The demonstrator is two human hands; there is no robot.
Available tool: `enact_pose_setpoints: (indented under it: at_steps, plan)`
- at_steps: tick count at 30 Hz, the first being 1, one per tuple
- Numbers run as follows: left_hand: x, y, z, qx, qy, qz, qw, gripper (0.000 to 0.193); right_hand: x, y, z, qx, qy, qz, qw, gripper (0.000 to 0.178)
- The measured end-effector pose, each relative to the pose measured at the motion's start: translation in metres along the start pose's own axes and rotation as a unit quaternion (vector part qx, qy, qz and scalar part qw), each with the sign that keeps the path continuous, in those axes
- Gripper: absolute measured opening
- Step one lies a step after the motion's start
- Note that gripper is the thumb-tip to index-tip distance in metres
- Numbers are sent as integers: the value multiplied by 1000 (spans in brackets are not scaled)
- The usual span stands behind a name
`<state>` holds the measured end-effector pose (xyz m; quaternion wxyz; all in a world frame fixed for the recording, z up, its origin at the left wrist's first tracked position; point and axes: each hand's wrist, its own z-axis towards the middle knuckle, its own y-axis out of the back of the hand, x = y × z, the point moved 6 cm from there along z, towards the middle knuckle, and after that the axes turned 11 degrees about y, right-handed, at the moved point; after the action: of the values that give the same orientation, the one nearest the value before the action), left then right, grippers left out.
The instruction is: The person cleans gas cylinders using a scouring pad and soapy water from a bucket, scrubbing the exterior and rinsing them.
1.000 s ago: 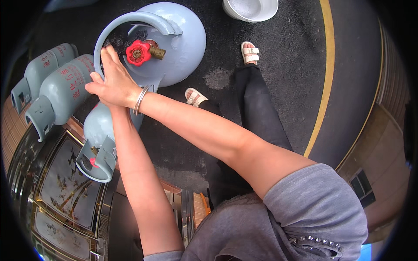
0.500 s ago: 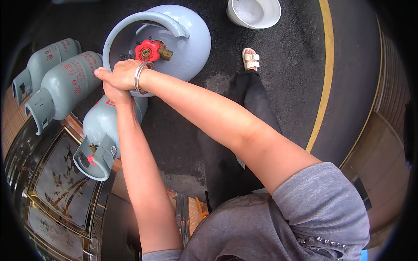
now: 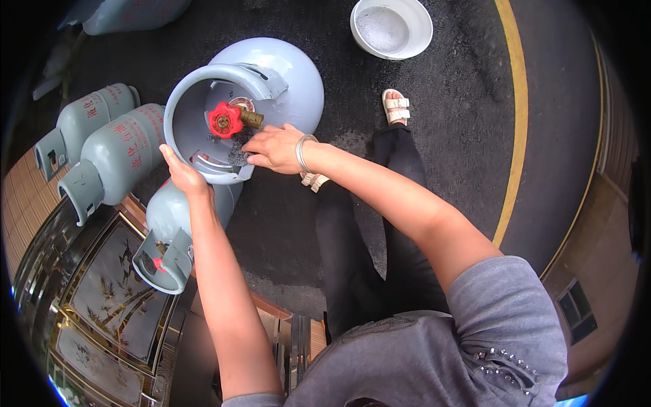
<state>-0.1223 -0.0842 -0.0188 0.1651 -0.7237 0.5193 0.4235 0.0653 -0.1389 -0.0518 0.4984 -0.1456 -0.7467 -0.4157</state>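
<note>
A large grey gas cylinder [image 3: 298, 81] leans toward me, its round collar [image 3: 178, 88] surrounding a red valve handwheel [image 3: 224, 121] and brass outlet. My left hand [image 3: 184, 175] braces the collar's near left edge from outside, thumb stretched along it; its other fingers are mostly hidden. Inside the collar's right side, just below the valve, my right hand [image 3: 277, 149] pinches a dark wiry scouring pad [image 3: 237, 148] against the inner surface. A metal bangle [image 3: 303, 154] circles my right wrist.
Several other grey cylinders lie on the left, one [image 3: 166, 210] just below my left hand. At top right stands a white bucket [image 3: 420, 30] with sudsy liquid. A yellow line [image 3: 519, 102] runs along the dark ground. An ornate panelled door [image 3: 112, 292] is at lower left.
My right hand has moved away from the left, over to the collar's right side, where the scouring pad shows in it. The left hand stays at the rim. The view has shifted slightly.
</note>
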Motion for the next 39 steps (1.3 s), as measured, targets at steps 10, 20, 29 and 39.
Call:
enact_pose_setpoints:
  at_steps: [10,20,29,39]
  plan:
    - [4,5,3,-6,12,5,1000,55,-3,-20,3,-50,90,-156,982,26]
    - [1,1,-3,-9,7,-4,1000,54,-22,14,-56,-230,7,-307,923,31]
    - [4,3,4,13,6,5,1000,56,-17,15,-43,-248,112,-227,935,41]
    - [-2,-1,-5,-4,2,-1,1000,55,-3,-11,-38,-171,122,-196,958,55]
